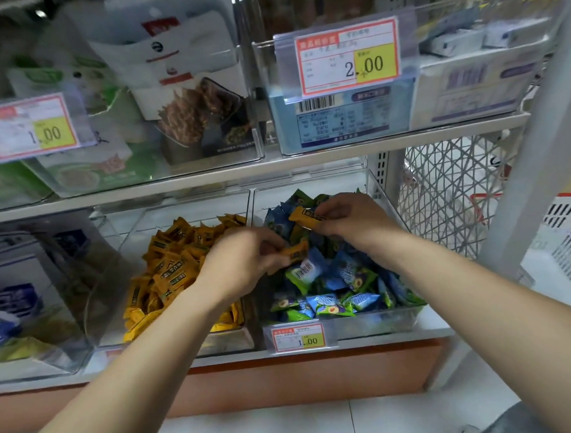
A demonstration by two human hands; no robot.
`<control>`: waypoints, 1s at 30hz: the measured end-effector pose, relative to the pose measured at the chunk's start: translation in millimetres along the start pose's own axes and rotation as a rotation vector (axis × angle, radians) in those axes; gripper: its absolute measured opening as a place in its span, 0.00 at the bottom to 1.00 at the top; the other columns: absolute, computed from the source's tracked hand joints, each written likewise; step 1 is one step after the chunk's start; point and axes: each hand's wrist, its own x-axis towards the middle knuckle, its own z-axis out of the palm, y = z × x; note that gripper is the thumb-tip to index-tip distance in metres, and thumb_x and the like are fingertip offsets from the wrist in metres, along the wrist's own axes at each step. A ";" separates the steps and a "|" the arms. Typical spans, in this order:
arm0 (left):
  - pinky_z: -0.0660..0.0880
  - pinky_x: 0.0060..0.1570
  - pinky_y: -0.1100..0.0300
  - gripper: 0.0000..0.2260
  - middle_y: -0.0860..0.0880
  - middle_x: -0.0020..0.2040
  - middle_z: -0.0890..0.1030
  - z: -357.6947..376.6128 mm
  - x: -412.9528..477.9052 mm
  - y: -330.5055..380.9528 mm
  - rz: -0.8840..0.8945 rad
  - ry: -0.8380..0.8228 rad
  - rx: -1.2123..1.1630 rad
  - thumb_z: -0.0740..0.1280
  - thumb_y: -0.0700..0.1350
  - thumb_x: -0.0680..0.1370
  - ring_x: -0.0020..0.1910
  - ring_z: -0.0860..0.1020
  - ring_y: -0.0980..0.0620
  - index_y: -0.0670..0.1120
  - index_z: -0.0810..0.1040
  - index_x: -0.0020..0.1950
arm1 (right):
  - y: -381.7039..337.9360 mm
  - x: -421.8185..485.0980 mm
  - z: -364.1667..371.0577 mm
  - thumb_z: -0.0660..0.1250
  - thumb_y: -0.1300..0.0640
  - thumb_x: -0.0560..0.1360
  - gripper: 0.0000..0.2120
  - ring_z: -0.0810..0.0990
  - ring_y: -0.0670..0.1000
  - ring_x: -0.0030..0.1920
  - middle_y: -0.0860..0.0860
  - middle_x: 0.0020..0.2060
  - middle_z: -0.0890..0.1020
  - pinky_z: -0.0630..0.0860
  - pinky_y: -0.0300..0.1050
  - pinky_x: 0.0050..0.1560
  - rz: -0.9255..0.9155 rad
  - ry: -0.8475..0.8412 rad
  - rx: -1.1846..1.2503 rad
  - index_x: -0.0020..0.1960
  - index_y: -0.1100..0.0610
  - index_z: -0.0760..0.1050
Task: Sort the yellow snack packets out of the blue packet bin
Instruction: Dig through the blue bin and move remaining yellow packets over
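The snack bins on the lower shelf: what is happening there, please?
A person is sorting snacks by hand. The right hand pinches one yellow packet above the blue packet bin. The left hand holds a second yellow packet over the left part of the same bin, near the yellow packet bin. Neither packet has been dropped yet.

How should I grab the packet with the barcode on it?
Probably pinch its green crimped end, coming from above. The barcode packet lies flat on top of the pile in the blue packet bin, right beside the left hand.
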 end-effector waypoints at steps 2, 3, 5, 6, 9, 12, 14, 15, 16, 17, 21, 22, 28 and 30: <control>0.76 0.42 0.59 0.10 0.58 0.44 0.81 -3.4 -8.5 0.2 -0.038 0.129 -0.115 0.72 0.50 0.76 0.43 0.79 0.57 0.52 0.83 0.57 | -5.3 -5.3 7.8 0.77 0.67 0.68 0.13 0.84 0.56 0.50 0.56 0.49 0.84 0.82 0.51 0.51 0.030 -0.001 0.178 0.47 0.54 0.79; 0.78 0.41 0.60 0.07 0.57 0.44 0.82 -4.8 -12.1 1.2 -0.083 0.179 -0.224 0.71 0.48 0.78 0.43 0.80 0.56 0.53 0.83 0.56 | -8.0 -8.1 12.7 0.77 0.68 0.68 0.14 0.84 0.56 0.50 0.57 0.49 0.84 0.83 0.50 0.50 0.032 -0.012 0.253 0.48 0.56 0.79; 0.80 0.39 0.61 0.05 0.53 0.46 0.84 -8.0 -18.1 8.1 -0.244 0.222 -0.605 0.69 0.45 0.79 0.45 0.83 0.52 0.53 0.81 0.53 | -14.0 -14.1 24.9 0.77 0.69 0.68 0.13 0.85 0.54 0.47 0.55 0.45 0.85 0.82 0.43 0.45 0.021 -0.051 0.382 0.47 0.57 0.78; 0.81 0.40 0.61 0.05 0.49 0.48 0.85 -9.6 -20.8 12.4 -0.319 0.228 -0.803 0.68 0.43 0.80 0.47 0.84 0.50 0.50 0.82 0.53 | -16.7 -17.1 32.2 0.76 0.69 0.69 0.12 0.85 0.52 0.45 0.54 0.43 0.85 0.81 0.41 0.44 0.008 -0.074 0.422 0.47 0.58 0.78; 0.82 0.38 0.59 0.05 0.45 0.49 0.86 -12.0 -26.0 17.9 -0.408 0.279 -1.087 0.66 0.40 0.81 0.46 0.85 0.47 0.45 0.81 0.53 | -22.0 -24.7 53.7 0.76 0.67 0.70 0.11 0.85 0.49 0.43 0.52 0.41 0.85 0.81 0.41 0.43 -0.026 -0.122 0.434 0.48 0.57 0.79; 0.82 0.38 0.58 0.06 0.50 0.47 0.86 -10.7 -28.5 12.6 -0.427 0.340 -1.172 0.64 0.41 0.81 0.46 0.85 0.49 0.46 0.80 0.55 | -25.3 -32.5 71.7 0.77 0.62 0.70 0.10 0.84 0.45 0.41 0.51 0.41 0.85 0.78 0.36 0.39 -0.072 -0.124 0.333 0.47 0.54 0.79; 0.82 0.39 0.56 0.04 0.54 0.44 0.86 -10.5 -30.0 7.0 -0.473 0.354 -1.262 0.65 0.45 0.81 0.46 0.85 0.50 0.49 0.79 0.54 | -25.9 -35.7 81.1 0.78 0.60 0.69 0.10 0.83 0.47 0.44 0.52 0.44 0.85 0.78 0.38 0.39 -0.118 -0.084 0.248 0.47 0.53 0.80; 0.82 0.39 0.56 0.04 0.55 0.44 0.86 -10.0 -30.7 3.8 -0.462 0.350 -1.257 0.67 0.47 0.80 0.46 0.85 0.51 0.50 0.79 0.54 | -26.1 -36.7 84.6 0.79 0.59 0.69 0.10 0.83 0.48 0.46 0.52 0.45 0.85 0.79 0.41 0.41 -0.144 -0.072 0.203 0.47 0.53 0.80; 0.82 0.39 0.56 0.06 0.54 0.45 0.86 -9.0 -31.2 0.4 -0.428 0.351 -1.181 0.68 0.49 0.79 0.46 0.85 0.52 0.50 0.79 0.55 | -26.6 -36.8 87.6 0.79 0.58 0.69 0.10 0.83 0.48 0.47 0.51 0.44 0.85 0.80 0.43 0.44 -0.174 -0.083 0.148 0.48 0.53 0.81; 0.81 0.40 0.56 0.08 0.52 0.46 0.86 -8.6 -31.3 -3.5 -0.393 0.355 -1.083 0.70 0.50 0.78 0.46 0.85 0.53 0.50 0.79 0.55 | -27.8 -36.8 90.0 0.79 0.58 0.68 0.10 0.83 0.46 0.47 0.49 0.44 0.85 0.80 0.42 0.47 -0.204 -0.120 0.085 0.48 0.52 0.82; 0.74 0.38 0.70 0.07 0.55 0.41 0.85 -20.0 -31.2 -27.6 -0.336 0.415 -0.657 0.71 0.52 0.76 0.41 0.82 0.59 0.54 0.79 0.52 | -26.7 -19.9 86.5 0.79 0.56 0.68 0.13 0.82 0.38 0.47 0.39 0.43 0.84 0.76 0.32 0.48 -0.248 -0.213 -0.085 0.50 0.45 0.82; 0.74 0.38 0.68 0.10 0.55 0.42 0.84 -24.9 -31.1 -36.7 -0.348 0.376 -0.517 0.71 0.53 0.76 0.42 0.81 0.59 0.55 0.78 0.56 | -23.9 -11.2 81.1 0.77 0.57 0.70 0.11 0.81 0.38 0.46 0.39 0.43 0.84 0.75 0.32 0.47 -0.262 -0.153 -0.145 0.50 0.45 0.82; 0.69 0.66 0.50 0.35 0.46 0.71 0.72 -32.3 -30.1 -62.3 -0.363 0.160 0.134 0.71 0.60 0.74 0.70 0.69 0.44 0.52 0.64 0.77 | 10.5 23.8 61.8 0.67 0.52 0.79 0.08 0.79 0.46 0.51 0.43 0.50 0.80 0.74 0.39 0.46 -0.290 -0.210 -0.630 0.57 0.46 0.79; 0.70 0.65 0.52 0.32 0.49 0.71 0.72 -29.5 -28.3 -53.4 -0.233 0.230 0.112 0.69 0.62 0.74 0.69 0.70 0.46 0.55 0.66 0.75 | 15.5 25.5 68.6 0.67 0.48 0.78 0.12 0.79 0.49 0.57 0.45 0.57 0.80 0.75 0.44 0.52 -0.323 -0.370 -0.813 0.61 0.44 0.78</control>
